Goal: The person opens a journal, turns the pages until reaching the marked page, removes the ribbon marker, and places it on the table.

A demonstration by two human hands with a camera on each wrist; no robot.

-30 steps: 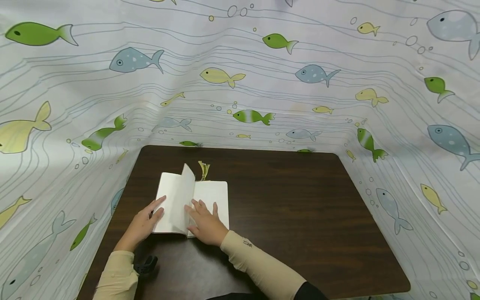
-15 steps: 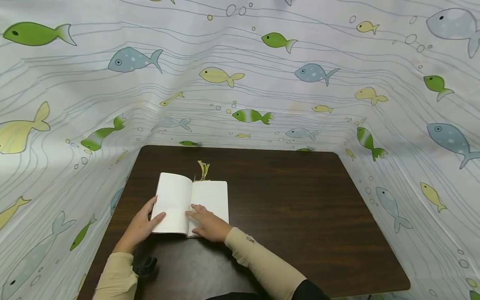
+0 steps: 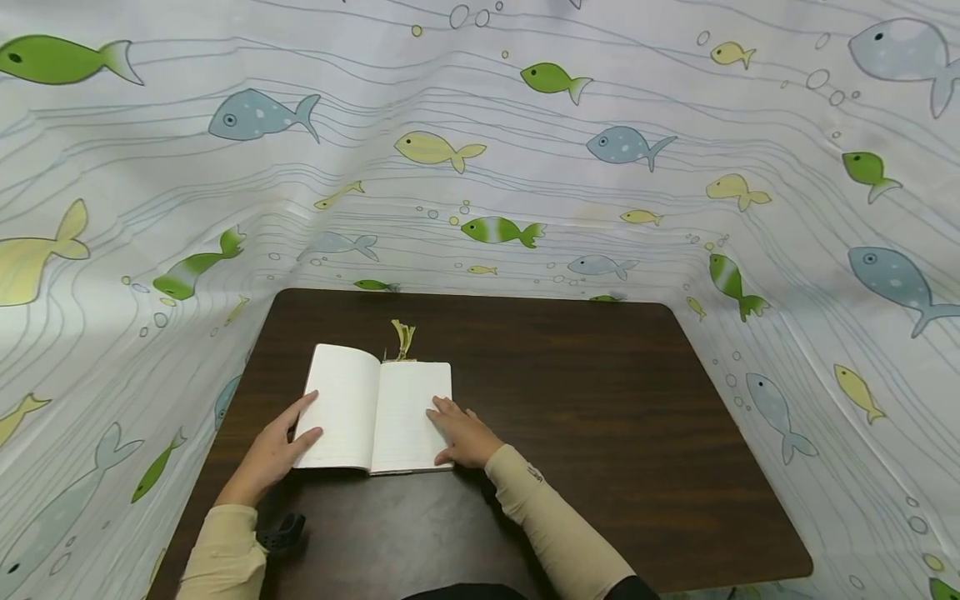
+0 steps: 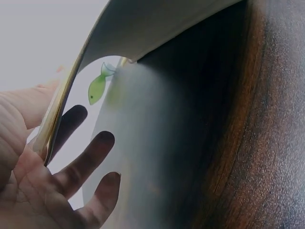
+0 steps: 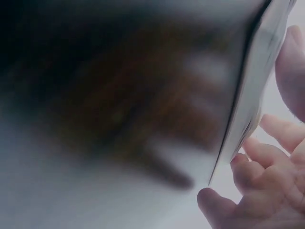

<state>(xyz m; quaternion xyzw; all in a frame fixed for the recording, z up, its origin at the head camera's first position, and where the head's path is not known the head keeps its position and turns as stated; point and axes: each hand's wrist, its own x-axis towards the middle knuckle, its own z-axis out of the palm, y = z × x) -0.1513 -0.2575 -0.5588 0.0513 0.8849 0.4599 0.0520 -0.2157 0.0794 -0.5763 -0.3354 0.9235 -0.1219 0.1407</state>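
Note:
An open notebook with pale, faintly lined pages lies on the dark table, a yellowish ribbon bookmark sticking out past its top edge. My left hand holds the left edge, thumb on the page side. In the left wrist view, the cover edge passes between thumb and fingers, with several fingers extended under the raised left half. Over the right page's outer edge rests my right hand, fingers spread. The right wrist view has its fingertips close by the page block.
A dark wood-grain table extends to the right of the notebook. Fish-printed white sheeting surrounds it at the back and sides. A black band sits by the left wrist, and both forearms wear beige sleeves.
A standing page has gone down onto the left side. My right hand has slid from the middle fold to the right page's outer edge. The left hand keeps its hold.

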